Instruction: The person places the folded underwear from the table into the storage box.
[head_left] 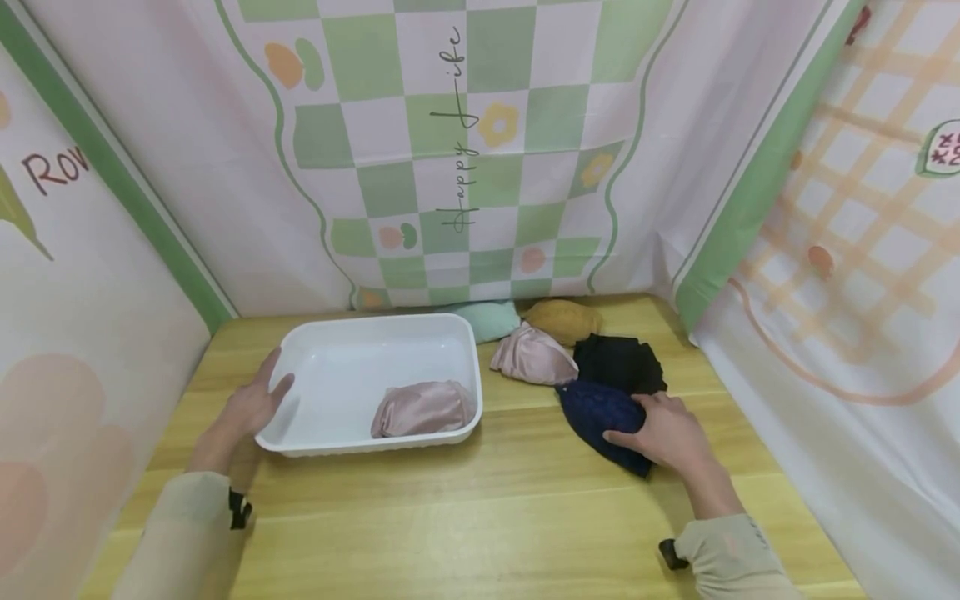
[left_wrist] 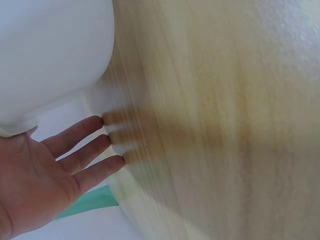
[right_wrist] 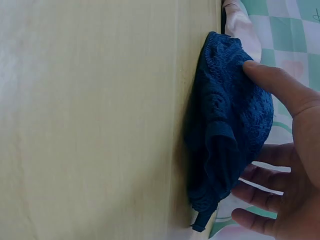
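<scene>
My left hand [head_left: 251,406] holds the white tray [head_left: 330,446] by its left rim, thumb inside and other fingers outside. In the left wrist view, several fingers [left_wrist: 82,150] extend below the rim; the thumb is hidden. In the tray's front right corner lies a folded pink satin bra [head_left: 423,408]. My right hand [head_left: 671,433] grips a folded navy lace bra [head_left: 600,412] on the table. The right wrist view shows the thumb on its rounded cup, with the other fingers along the far side, their tips partly hidden.
Behind the navy bra lie a black folded garment [head_left: 621,362], another pink satin one [head_left: 534,357], a mustard one [head_left: 562,321] and a mint one [head_left: 487,320] partly hidden by the tray. Patterned cloth curtains [head_left: 495,167] border the wooden table [head_left: 420,533] behind and on both sides.
</scene>
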